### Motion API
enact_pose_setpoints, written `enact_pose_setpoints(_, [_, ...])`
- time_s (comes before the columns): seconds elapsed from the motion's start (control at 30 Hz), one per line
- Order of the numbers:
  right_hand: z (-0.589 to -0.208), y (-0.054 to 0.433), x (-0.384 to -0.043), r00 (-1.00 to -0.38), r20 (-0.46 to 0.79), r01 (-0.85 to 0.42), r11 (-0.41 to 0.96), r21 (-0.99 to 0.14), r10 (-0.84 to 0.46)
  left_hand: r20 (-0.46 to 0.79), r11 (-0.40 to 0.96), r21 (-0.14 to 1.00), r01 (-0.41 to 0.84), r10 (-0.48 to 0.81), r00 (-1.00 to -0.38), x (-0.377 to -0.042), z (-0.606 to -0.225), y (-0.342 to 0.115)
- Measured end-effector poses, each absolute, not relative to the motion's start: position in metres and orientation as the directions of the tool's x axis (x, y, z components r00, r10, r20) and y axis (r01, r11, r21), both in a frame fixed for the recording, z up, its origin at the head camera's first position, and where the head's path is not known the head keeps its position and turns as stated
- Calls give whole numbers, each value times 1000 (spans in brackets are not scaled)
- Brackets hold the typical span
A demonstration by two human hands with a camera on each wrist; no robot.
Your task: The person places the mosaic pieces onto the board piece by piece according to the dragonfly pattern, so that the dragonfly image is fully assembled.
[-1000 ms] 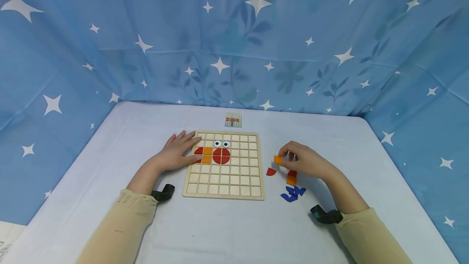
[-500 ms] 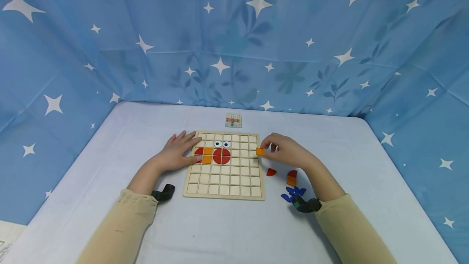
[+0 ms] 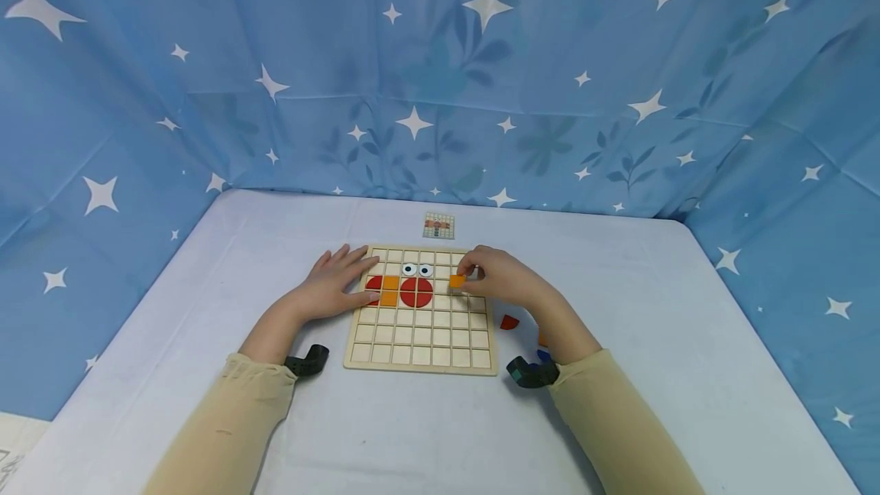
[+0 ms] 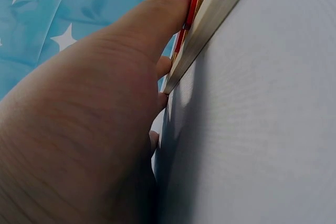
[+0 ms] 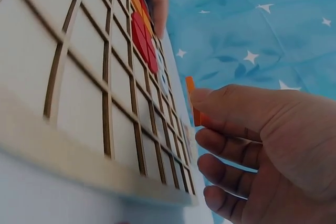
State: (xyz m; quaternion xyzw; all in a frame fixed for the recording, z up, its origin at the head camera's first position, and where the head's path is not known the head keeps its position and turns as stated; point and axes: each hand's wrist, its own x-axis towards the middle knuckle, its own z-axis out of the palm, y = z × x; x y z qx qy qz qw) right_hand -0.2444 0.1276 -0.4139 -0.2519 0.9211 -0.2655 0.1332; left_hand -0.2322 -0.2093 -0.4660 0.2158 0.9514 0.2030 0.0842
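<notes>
My right hand (image 3: 500, 275) pinches an orange square tile (image 5: 193, 100) between thumb and fingers, over the right part of a wooden grid board (image 3: 421, 357). The left hand (image 3: 331, 286) rests on the board's left edge with its fingers spread, the thumb on a red piece (image 4: 193, 3). Set in the grid are orange squares (image 3: 389, 291) beside the left thumb, a red circle of quarter pieces (image 3: 415, 292) at the middle, and two eye pieces (image 3: 417, 270) just above it. In the right wrist view the held tile appears raised off the grid.
A small pattern card (image 3: 438, 225) lies behind the board. To the board's right is a red quarter piece (image 3: 509, 322). An orange piece (image 3: 542, 338) and blue pieces (image 3: 544, 355) are partly hidden by the right forearm. A blue star-patterned curtain (image 3: 440, 98) surrounds the white table.
My right hand has carried the orange square tile leftward from beside the loose pieces to above the board's right part. The left hand has stayed in place.
</notes>
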Motion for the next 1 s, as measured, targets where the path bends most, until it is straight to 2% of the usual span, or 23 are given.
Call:
enact_pose_setpoints(0.33, [-422,104,-245,-850,-119,-385,759,-525,-514,-73,825,420,378,446,-892,-233,-467,-210])
enact_pose_setpoints(0.6, [-427,99,-244,-845,-121,-390,754,-528,-522,-67,822,423,381,448,-891,-232,-467,-210])
enact_pose_setpoints(1.0, [-432,97,-243,-869,-111,-369,782,-503,-481,-65,826,420,376,441,-895,-231,-464,-208])
